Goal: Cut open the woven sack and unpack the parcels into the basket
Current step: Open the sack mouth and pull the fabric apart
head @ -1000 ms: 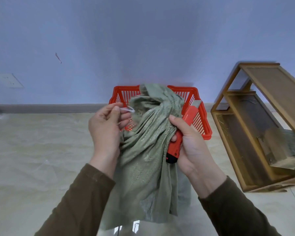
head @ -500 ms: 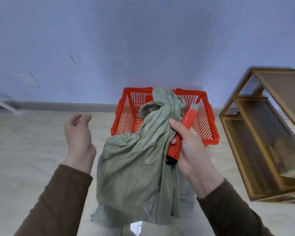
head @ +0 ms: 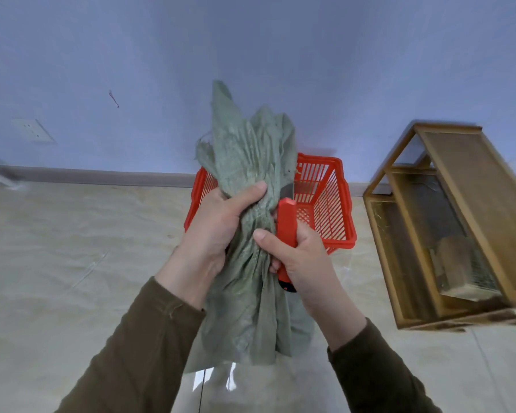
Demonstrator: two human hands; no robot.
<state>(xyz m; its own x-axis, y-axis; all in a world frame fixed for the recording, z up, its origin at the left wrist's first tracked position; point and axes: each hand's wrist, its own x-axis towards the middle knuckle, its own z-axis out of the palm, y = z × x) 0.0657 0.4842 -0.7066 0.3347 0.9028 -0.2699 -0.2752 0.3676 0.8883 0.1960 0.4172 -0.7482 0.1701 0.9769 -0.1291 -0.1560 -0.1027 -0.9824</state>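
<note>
A green woven sack (head: 245, 308) hangs in front of me, its gathered neck standing up loose above my hands. My left hand (head: 218, 225) grips the neck from the left, thumb across the front. My right hand (head: 298, 257) holds a red utility knife (head: 286, 228) upright against the right side of the neck, its short blade out at the top, thumb pressing on the sack. Behind the sack stands the red plastic basket (head: 325, 210) on the floor. The sack's contents are hidden.
A wooden shelf unit (head: 447, 228) stands on the floor to the right of the basket. A blue wall with a socket plate (head: 33, 129) rises behind. Pale tiled floor (head: 72, 263) stretches to the left and in front.
My left hand came back from the left and took hold of the sack's neck. The neck now stands straight up. The knife has turned upright against the sack.
</note>
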